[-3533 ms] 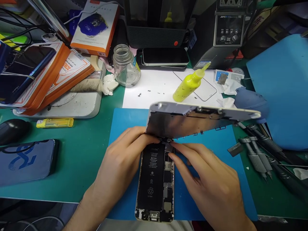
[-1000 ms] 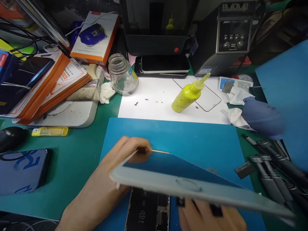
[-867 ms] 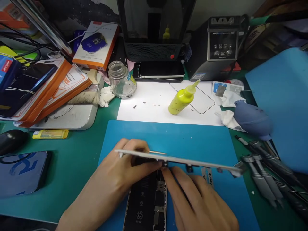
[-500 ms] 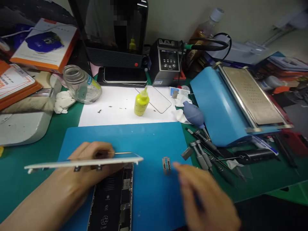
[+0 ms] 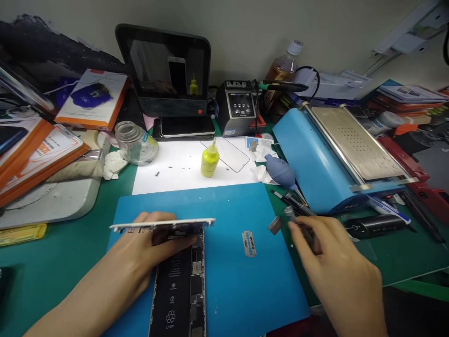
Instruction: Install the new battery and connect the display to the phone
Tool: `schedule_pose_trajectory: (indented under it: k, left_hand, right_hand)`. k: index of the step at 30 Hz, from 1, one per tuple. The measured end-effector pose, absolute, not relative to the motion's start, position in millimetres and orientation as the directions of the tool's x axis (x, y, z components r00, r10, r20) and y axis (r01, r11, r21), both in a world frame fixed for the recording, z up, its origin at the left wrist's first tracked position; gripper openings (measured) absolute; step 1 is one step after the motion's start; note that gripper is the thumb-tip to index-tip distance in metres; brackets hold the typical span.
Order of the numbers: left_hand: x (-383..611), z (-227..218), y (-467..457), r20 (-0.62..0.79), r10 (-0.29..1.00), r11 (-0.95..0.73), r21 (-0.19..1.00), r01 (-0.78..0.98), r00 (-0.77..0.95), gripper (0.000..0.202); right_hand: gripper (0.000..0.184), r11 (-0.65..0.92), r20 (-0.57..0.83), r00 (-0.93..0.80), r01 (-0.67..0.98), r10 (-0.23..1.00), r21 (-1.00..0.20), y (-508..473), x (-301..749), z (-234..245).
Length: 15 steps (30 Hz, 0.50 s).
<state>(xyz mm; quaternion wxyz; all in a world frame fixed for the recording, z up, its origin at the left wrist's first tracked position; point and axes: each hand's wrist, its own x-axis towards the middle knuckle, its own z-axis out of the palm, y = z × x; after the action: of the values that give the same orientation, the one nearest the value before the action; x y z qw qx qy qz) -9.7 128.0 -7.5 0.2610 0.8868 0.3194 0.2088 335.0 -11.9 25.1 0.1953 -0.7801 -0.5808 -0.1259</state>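
An opened phone (image 5: 175,295), with its black battery and inner boards showing, lies on the blue mat (image 5: 228,290). Its white-edged screen (image 5: 161,224) stands raised above the top end, seen nearly edge-on. My left hand (image 5: 143,248) is closed around the screen, fingers behind it and thumb stretched over the phone's top end. To the right of the mat, my right hand (image 5: 333,262) curls its fingers round a grey screwdriver (image 5: 289,213), most of which is hidden by the hand. A razor blade (image 5: 249,244) lies flat on the mat between the hands.
Beyond the mat stand a yellow dropper bottle (image 5: 209,161), a glass jar (image 5: 138,145) and a soldering station (image 5: 235,107). A blue machine with a metal plate (image 5: 308,159) sits at right, behind a blower bulb (image 5: 280,171) and a black pen-like tool (image 5: 379,225).
My right hand has moved right, from beside the razor blade to the screwdrivers, and has closed on one. My left hand's thumb now reaches over the phone. The camera view has shifted.
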Motion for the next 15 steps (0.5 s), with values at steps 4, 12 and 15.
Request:
schedule_pose_trajectory:
  k: [4, 12, 15]
  left_hand:
    - [-15.0, -12.9, 125.7, 0.181, 0.65, -0.687, 0.554, 0.47, 0.738, 0.071]
    - [-8.5, -11.4, 125.8, 0.219, 0.653, -0.679, 0.593, 0.433, 0.725, 0.061]
    - [-10.0, -12.9, 126.3, 0.206, 0.652, -0.676, 0.594, 0.436, 0.73, 0.058]
  right_hand:
    - [0.023, -0.183, 0.532, 0.463, 0.85, 0.709, -0.494, -9.8, 313.7, 33.2]
    - [0.015, 0.017, 0.347, 0.402, 0.633, 0.848, -0.774, 12.8, 258.1, 15.8]
    - [0.03, 0.043, 0.364, 0.426, 0.599, 0.828, -0.8, 15.8, 257.7, 6.8]
